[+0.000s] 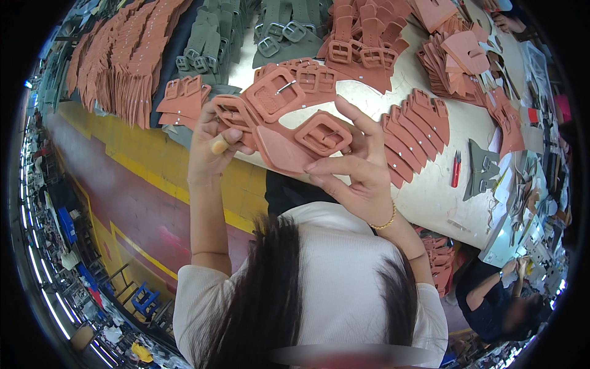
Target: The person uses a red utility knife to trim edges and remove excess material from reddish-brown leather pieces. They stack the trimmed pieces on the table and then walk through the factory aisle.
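Note:
Between my two hands I hold up a terracotta leather buckle-strap piece [283, 147], seemingly a sandal upper, with three covered square buckles on it. My left hand [215, 141] pinches its left side beside one buckle, and a yellowish cover wraps one finger. Gripping the lower right edge is my right hand [359, 175], thumb and a finger closed on it below the right buckle, the index finger stretched up. A metal prong shows across the top buckle [275, 93]. Behind the held piece, similar buckled pieces [316, 80] lie on the pale table [369, 98].
Terracotta stacks [117, 67] and green buckled straps [206, 49] fill the far left. A fanned row of terracotta pieces [415, 138] lies right of my hands, near a red-handled tool [456, 169] and a green piece [481, 169]. Another person [501, 301] works at lower right.

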`<state>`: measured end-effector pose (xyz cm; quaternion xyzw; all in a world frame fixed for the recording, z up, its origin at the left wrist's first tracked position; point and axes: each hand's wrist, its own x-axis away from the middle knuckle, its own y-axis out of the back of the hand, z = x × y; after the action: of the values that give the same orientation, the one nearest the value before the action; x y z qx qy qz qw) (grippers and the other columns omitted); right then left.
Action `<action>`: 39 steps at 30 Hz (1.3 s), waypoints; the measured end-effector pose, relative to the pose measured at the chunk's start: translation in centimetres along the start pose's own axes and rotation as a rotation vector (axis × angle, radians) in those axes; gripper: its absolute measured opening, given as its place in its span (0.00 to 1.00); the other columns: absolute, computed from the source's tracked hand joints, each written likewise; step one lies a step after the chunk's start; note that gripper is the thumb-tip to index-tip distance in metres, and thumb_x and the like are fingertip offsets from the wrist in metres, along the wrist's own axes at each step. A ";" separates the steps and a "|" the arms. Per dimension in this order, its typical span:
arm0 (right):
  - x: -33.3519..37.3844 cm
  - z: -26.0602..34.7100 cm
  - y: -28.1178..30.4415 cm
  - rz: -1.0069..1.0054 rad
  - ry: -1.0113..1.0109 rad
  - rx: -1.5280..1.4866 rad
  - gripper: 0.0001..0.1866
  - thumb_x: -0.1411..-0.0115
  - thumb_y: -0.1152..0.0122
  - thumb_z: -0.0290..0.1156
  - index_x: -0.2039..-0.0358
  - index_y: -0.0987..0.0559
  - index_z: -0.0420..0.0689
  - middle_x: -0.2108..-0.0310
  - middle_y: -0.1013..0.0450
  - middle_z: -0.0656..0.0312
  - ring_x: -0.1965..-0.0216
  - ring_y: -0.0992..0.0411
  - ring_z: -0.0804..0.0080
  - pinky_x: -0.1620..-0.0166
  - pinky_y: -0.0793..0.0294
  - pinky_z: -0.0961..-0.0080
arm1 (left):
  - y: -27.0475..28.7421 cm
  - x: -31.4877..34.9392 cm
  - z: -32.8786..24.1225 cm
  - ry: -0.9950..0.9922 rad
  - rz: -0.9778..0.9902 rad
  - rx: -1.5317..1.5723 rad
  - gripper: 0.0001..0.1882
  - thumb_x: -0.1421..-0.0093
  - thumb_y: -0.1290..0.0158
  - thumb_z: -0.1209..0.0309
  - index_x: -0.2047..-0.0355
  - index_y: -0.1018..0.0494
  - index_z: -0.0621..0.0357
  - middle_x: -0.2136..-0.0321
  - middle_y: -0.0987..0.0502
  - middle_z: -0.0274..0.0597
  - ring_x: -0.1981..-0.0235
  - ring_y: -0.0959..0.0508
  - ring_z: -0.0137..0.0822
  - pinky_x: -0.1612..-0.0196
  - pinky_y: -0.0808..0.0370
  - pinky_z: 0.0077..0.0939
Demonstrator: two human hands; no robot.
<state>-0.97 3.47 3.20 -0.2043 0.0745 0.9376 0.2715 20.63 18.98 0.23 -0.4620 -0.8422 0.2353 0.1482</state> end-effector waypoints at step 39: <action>0.7 -1.6 -0.7 -0.275 -0.432 -0.499 0.35 0.44 0.39 0.19 0.39 0.45 0.43 0.38 0.47 0.50 0.34 0.47 0.64 0.38 0.34 0.63 | -3.7 0.2 -3.7 0.201 -0.199 -0.364 0.29 0.48 0.39 0.75 0.46 0.33 0.72 0.58 0.22 0.49 0.65 0.18 0.32 0.70 0.17 0.21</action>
<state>-0.59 4.03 1.37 -0.0693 -0.2441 0.9031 0.3464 19.62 18.43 5.36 -0.4169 -0.8932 0.0166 0.1678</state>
